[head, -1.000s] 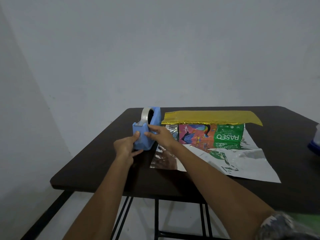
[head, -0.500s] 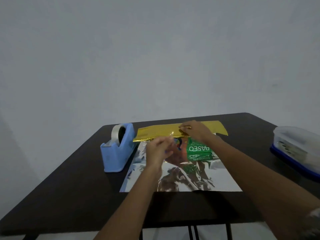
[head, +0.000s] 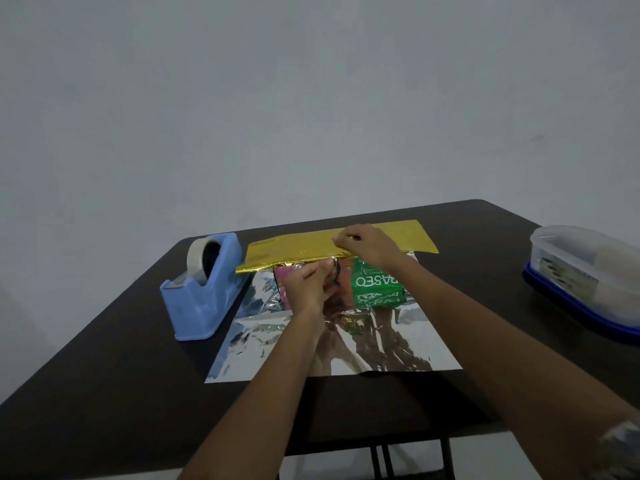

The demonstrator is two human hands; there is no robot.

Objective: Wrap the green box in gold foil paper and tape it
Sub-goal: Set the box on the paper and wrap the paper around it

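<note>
Taping first flap | both hands have left the blue tape dispenser [head: 204, 289] for the green box [head: 375, 287], lying on the gold foil paper [head: 294, 251] on the table [head: 121, 393] | right hand [head: 367, 245] pinches the flap atop the box | left hand [head: 308, 285] curled at flap edge, contents indiscernible | seam judged unfixed.

Green box [head: 375, 284] under gold foil [head: 298, 249]

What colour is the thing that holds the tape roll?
Light blue. The tape dispenser, left of the gold foil paper, shows best in the head view.
</note>
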